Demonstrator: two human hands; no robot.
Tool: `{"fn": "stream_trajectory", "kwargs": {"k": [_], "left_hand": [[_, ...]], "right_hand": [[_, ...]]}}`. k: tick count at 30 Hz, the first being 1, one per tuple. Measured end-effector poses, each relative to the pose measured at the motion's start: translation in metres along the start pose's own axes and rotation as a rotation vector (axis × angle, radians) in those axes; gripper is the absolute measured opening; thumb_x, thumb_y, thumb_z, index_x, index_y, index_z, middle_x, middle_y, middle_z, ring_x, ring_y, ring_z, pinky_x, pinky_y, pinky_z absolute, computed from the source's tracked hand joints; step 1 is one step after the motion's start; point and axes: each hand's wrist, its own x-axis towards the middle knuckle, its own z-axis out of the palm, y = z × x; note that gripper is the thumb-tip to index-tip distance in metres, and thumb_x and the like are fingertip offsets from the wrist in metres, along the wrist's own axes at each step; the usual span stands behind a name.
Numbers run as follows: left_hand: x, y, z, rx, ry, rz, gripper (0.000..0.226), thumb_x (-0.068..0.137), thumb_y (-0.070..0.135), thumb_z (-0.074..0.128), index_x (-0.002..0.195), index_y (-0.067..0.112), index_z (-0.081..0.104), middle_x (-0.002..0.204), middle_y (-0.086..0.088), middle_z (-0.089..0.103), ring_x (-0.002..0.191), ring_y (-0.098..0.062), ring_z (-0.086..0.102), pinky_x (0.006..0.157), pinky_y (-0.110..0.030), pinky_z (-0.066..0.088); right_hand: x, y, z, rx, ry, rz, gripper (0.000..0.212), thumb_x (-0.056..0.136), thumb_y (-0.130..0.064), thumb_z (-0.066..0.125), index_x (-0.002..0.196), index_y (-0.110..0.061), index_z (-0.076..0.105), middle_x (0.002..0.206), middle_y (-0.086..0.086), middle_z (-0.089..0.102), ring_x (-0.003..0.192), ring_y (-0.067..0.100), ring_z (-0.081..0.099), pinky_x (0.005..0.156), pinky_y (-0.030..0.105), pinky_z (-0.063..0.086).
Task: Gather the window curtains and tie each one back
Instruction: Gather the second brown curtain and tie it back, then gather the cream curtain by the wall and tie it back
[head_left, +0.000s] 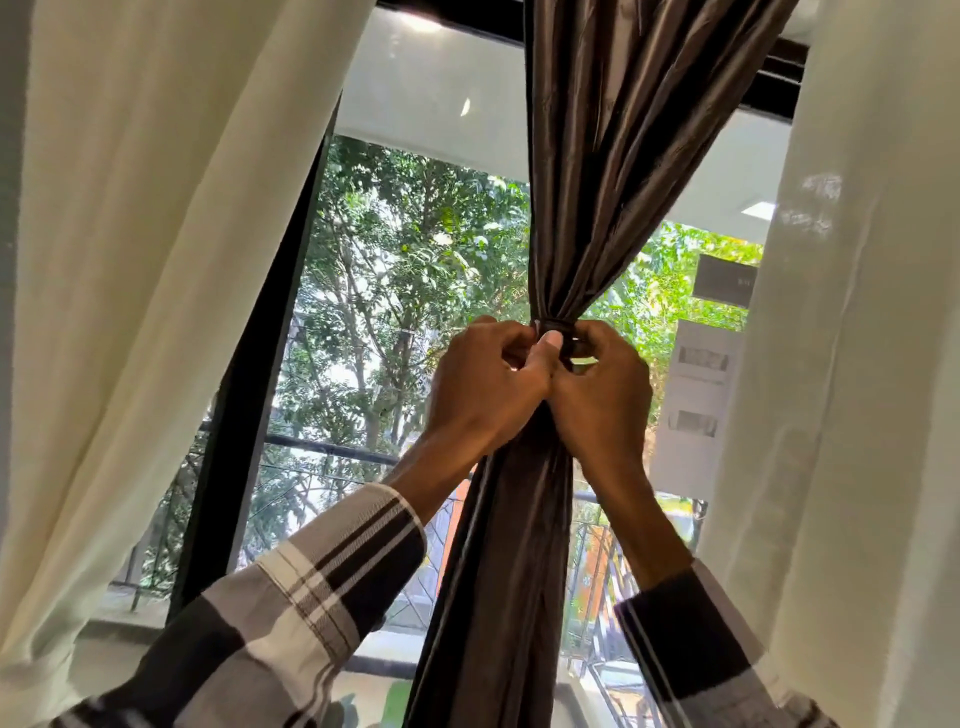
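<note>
Window (415, 291) behind hand-cinched brown curtain (597, 156)

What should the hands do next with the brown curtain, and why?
Probably pull the tie snug and finish the knot. The brown curtain is already bunched into a narrow neck, the dark band sits round it, and both the left hand and right hand pinch at that band, so fastening looks like what's left.
</note>
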Motion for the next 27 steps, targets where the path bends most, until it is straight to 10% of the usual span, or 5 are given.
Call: {"fn": "stream_trajectory", "kwargs": {"k": [8, 12, 15, 19, 27], "left_hand": [[0.010, -0.017, 0.008, 0.072, -0.056, -0.051, 0.038, 0.076, 0.042, 0.051, 0.095, 0.017, 0.072, 0.091, -0.006, 0.073, 0.086, -0.024, 0.069, 0.077, -0.041, 0.055], [0.003, -0.022, 0.014, 0.076, 0.180, -0.080, 0.044, 0.078, 0.042, 0.055, 0.110, 0.016, 0.068, 0.109, -0.008, 0.070, 0.099, -0.029, 0.066, 0.088, -0.043, 0.052], [-0.012, -0.003, 0.035, 0.052, 0.311, 0.225, 0.034, 0.088, 0.027, 0.057, 0.115, 0.006, 0.065, 0.113, -0.012, 0.066, 0.101, -0.028, 0.062, 0.092, -0.036, 0.049], [-0.034, 0.035, 0.084, -0.053, 0.252, 0.507, 0.021, 0.091, 0.013, 0.058, 0.106, 0.004, 0.068, 0.104, -0.010, 0.068, 0.096, -0.020, 0.063, 0.090, -0.019, 0.043], [-0.051, 0.095, 0.202, -0.015, 0.115, 0.485, 0.017, 0.088, 0.021, 0.062, 0.100, 0.012, 0.071, 0.097, 0.001, 0.068, 0.086, -0.018, 0.066, 0.071, -0.029, 0.051]], "right_hand": [[-0.015, 0.019, -0.010, -0.177, -0.246, -0.151, 0.055, 0.088, -0.040, 0.061, 0.141, -0.031, 0.048, 0.115, 0.003, 0.072, 0.106, 0.024, 0.067, 0.082, 0.040, 0.055], [-0.021, 0.038, -0.050, -0.157, -0.174, -0.137, 0.051, 0.086, -0.045, 0.065, 0.132, -0.023, 0.059, 0.123, -0.004, 0.069, 0.111, 0.014, 0.065, 0.087, 0.042, 0.055], [-0.022, 0.054, -0.097, -0.169, -0.077, -0.186, 0.040, 0.087, -0.039, 0.066, 0.122, -0.020, 0.066, 0.113, -0.006, 0.072, 0.101, 0.008, 0.067, 0.082, 0.040, 0.056], [-0.019, 0.079, -0.155, -0.262, 0.003, -0.232, 0.028, 0.089, -0.035, 0.065, 0.112, -0.019, 0.070, 0.104, -0.008, 0.073, 0.093, 0.005, 0.069, 0.073, 0.037, 0.058], [0.010, 0.131, -0.239, -0.285, 0.016, -0.252, 0.024, 0.087, -0.027, 0.066, 0.108, -0.017, 0.072, 0.103, -0.005, 0.075, 0.085, 0.007, 0.070, 0.067, 0.033, 0.061]]}}
